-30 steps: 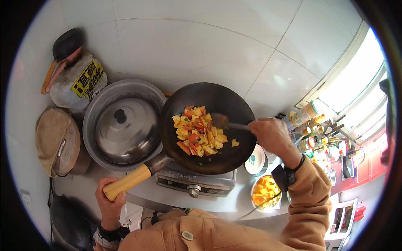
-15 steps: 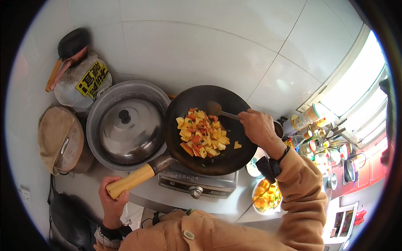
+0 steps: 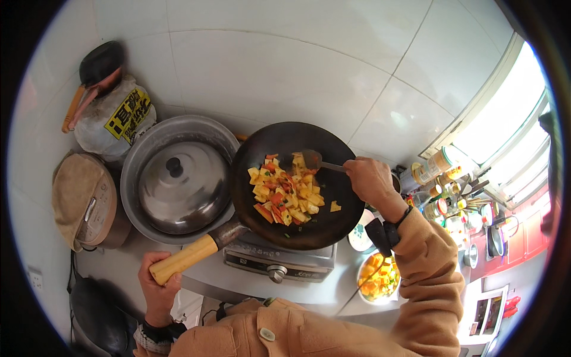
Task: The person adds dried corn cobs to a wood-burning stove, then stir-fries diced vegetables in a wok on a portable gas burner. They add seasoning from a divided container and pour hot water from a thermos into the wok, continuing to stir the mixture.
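A dark wok sits over a portable stove, tilted a little. Yellow and orange diced pieces lie in it, with bits of red and green among them. My left hand is closed around the wok's wooden handle. With my right hand I grip the handle of a spatula, whose blade touches the upper right edge of the food. One loose yellow piece lies apart near the wok's right side.
Left of the wok stands a large grey pot with a domed metal lid. Beyond it is a cloth-covered cooker. A bowl of cut yellow food and a patterned bowl are at right, near several jars and bottles.
The spatula and my right hand have shifted slightly right. Some pieces at the upper right of the food have moved against the blade. My left hand still holds the wok handle.
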`<state>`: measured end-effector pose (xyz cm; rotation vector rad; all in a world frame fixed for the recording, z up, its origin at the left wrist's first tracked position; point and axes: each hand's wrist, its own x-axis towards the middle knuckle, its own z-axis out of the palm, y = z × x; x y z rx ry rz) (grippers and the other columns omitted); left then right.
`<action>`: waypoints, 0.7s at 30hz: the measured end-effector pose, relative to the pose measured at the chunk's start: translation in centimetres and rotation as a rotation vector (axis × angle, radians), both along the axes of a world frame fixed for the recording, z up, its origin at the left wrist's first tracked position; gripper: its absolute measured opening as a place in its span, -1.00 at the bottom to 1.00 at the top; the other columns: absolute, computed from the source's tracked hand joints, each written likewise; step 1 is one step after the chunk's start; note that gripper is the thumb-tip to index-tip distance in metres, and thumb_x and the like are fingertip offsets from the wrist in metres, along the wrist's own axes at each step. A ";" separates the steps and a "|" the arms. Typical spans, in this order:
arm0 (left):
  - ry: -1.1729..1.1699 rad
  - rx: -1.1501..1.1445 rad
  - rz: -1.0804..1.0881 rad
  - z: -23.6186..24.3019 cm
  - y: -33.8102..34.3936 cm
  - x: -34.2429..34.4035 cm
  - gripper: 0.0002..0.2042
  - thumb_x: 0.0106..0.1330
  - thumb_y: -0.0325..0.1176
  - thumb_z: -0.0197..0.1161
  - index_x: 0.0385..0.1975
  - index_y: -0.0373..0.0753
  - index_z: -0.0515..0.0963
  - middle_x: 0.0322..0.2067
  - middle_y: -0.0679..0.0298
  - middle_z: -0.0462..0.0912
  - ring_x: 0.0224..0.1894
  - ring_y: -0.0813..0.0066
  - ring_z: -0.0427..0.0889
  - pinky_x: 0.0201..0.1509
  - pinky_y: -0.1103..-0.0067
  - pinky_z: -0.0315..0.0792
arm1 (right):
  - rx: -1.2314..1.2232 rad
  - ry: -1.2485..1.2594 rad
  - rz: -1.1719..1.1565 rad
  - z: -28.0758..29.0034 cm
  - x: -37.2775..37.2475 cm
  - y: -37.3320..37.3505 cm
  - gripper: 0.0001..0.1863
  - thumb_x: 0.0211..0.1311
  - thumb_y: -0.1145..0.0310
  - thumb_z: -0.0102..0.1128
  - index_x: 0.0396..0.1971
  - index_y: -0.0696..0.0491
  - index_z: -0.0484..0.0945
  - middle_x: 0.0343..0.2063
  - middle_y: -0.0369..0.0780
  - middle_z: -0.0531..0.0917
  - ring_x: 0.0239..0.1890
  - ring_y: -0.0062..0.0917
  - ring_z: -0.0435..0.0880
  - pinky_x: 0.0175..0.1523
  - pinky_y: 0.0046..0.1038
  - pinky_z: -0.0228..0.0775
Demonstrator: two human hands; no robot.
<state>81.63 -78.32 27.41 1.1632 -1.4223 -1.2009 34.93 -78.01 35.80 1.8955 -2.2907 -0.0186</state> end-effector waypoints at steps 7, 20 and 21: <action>-0.003 0.022 -0.011 0.1 0.0 0.1 -0.66 0.00 -0.50 0.28 -0.17 -0.31 0.44 -0.29 0.32 0.47 -0.27 0.64 0.45 -0.16 0.69 0.37 | -0.003 -0.010 -0.043 0.3 -0.1 -0.1 -0.84 0.19 0.36 0.14 -0.27 -0.04 0.67 -0.41 -0.20 0.65 -0.29 -0.21 0.65 -0.20 -0.19 0.48; -0.003 0.025 -0.009 -0.2 -0.1 0.2 -0.65 -0.01 -0.49 0.30 -0.17 -0.31 0.44 -0.31 0.33 0.50 -0.29 0.63 0.46 -0.15 0.68 0.38 | 0.198 0.080 -0.101 4.5 -0.6 2.9 -0.86 0.11 0.34 0.13 -0.39 -0.05 0.67 -0.42 -0.21 0.69 -0.27 -0.26 0.68 -0.22 -0.22 0.52; 0.005 0.013 -0.007 -0.3 -0.1 0.2 -0.65 -0.01 -0.49 0.29 -0.16 -0.31 0.45 -0.31 0.32 0.50 -0.28 0.63 0.46 -0.14 0.68 0.38 | 0.256 0.123 -0.159 4.8 -0.7 3.2 -0.85 0.11 0.33 0.14 -0.40 -0.05 0.68 -0.42 -0.20 0.70 -0.26 -0.26 0.69 -0.22 -0.23 0.52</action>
